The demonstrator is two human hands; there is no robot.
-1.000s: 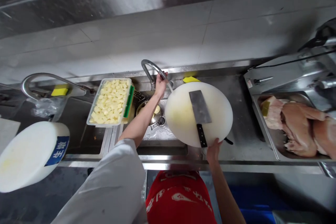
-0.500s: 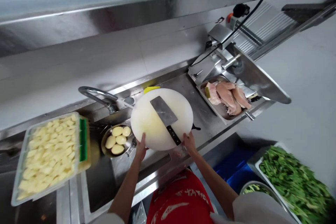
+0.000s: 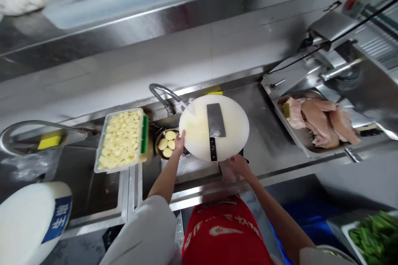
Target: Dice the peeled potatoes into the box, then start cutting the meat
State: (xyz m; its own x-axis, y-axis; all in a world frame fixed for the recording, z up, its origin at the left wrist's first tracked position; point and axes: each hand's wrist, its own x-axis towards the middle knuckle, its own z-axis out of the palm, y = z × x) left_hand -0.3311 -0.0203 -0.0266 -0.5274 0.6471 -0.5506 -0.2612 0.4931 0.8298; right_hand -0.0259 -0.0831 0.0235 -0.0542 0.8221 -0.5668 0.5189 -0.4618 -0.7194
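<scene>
A round white cutting board (image 3: 194, 126) is between my hands, partly over the sink, its upper left edge by the faucet spout. My left hand (image 3: 179, 141) grips its left edge. At the lower right edge my right hand (image 3: 240, 165) holds on, its fingers partly hidden beneath the rim. A cleaver (image 3: 216, 120) with a black riveted handle lies flat on the board, handle towards me. Close to my left hand, peeled potatoes (image 3: 168, 144) sit in a metal pan. Something dark shows under the board beside my right hand.
A clear tub of cut potato pieces (image 3: 121, 138) stands to the left. Behind the board is a curved faucet (image 3: 163, 91). Raw meat (image 3: 320, 120) lies in a metal tray beside a slicer at right. Another round white board (image 3: 27, 223) is at lower left; greens (image 3: 374, 236) are at lower right.
My view has swung left. The board has shifted a little left towards the faucet and turned, so the cleaver now points nearly straight away from me. Both hands still hold the board.
</scene>
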